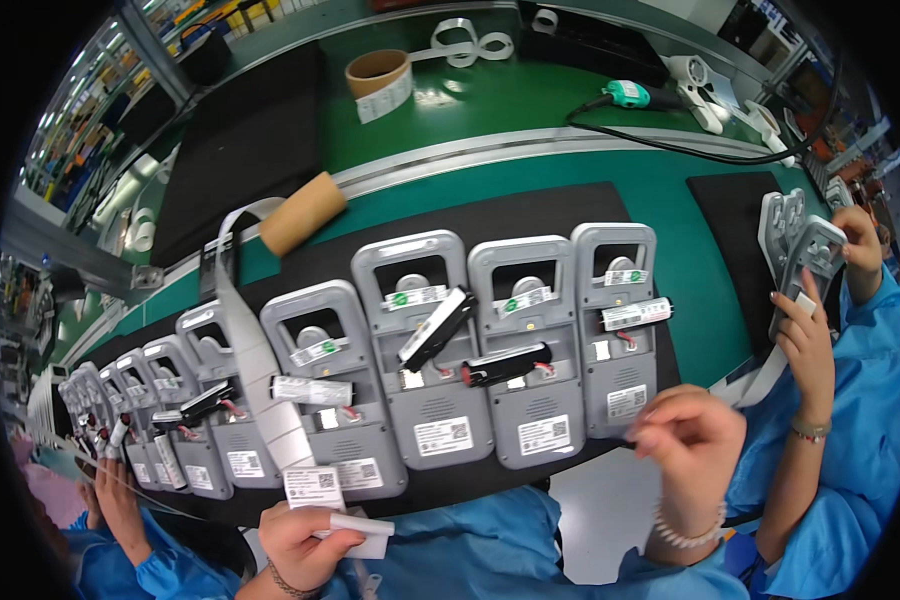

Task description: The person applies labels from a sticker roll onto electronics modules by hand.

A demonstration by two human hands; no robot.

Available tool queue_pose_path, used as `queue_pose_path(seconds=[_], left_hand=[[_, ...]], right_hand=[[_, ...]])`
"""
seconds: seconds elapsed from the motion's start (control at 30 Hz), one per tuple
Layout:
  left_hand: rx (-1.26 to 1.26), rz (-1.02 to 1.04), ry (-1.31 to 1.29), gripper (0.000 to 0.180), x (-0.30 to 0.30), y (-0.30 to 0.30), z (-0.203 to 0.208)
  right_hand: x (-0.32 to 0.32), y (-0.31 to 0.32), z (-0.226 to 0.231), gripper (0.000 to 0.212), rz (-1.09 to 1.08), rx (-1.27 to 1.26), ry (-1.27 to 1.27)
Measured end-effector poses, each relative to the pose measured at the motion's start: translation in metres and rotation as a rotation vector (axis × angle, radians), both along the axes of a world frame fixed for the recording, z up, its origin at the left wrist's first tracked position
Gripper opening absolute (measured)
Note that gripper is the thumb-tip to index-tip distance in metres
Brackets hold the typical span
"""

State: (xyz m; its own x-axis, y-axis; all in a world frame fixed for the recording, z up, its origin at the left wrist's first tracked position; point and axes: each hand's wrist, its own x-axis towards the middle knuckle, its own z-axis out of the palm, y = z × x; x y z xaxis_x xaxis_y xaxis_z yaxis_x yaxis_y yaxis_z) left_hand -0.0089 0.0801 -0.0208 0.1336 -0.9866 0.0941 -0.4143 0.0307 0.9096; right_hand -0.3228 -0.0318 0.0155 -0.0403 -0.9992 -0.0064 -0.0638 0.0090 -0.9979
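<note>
My left hand (305,545) pinches the end of a white label strip (260,375), its backing folded over at my fingers. One printed label (313,487) sits just above them, overlapping the lower part of a grey device with a frame-shaped top (370,450). My right hand (695,440) has its fingers curled together beside the white label (627,403) on the rightmost grey device (615,370). Whether anything is between those fingertips cannot be made out. Several such devices lie in a row, with black or white cylindrical batteries (508,364) on red wires resting on them.
A cardboard tube (303,214) lies behind the row on a black mat (570,205). A label roll (378,75) and a green-and-black corded tool (630,95) are on the far bench. Co-workers' hands (805,340) hold a grey part at right; another person's hand (120,500) is at left.
</note>
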Motion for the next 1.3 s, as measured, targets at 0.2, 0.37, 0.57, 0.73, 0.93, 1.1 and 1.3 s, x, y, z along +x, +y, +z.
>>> queue_pose_path(seconds=[0.2, 0.37, 0.57, 0.73, 0.93, 1.1, 1.3], left_hand=[[-0.051, 0.045, 0.036, 0.037, -0.002, 0.002, -0.010], [-0.066, 0.064, -0.149, 0.045, -0.006, -0.001, -0.008], [-0.031, 0.107, -0.195, 0.047, -0.008, 0.001, -0.008], [-0.027, 0.102, -0.197, 0.049, -0.009, 0.001, -0.007], [-0.026, 0.160, -0.259, 0.049, -0.007, 0.007, -0.008], [-0.005, 0.159, -0.249, 0.049, -0.006, 0.009, -0.008], [-0.054, 0.144, -0.298, 0.048, -0.004, 0.011, -0.011]], right_hand=[[-0.050, -0.029, -0.002, 0.008, 0.165, 0.355, 0.098], [-0.048, -0.039, 0.001, 0.007, 0.217, 0.400, 0.166], [-0.044, -0.041, 0.003, 0.009, 0.209, 0.415, 0.224], [-0.044, -0.042, 0.002, 0.011, 0.212, 0.392, 0.255], [-0.042, -0.041, 0.005, 0.011, 0.213, 0.370, 0.306], [-0.042, -0.040, 0.003, 0.011, 0.211, 0.364, 0.304], [-0.042, -0.041, 0.005, 0.012, 0.219, 0.363, 0.328]])
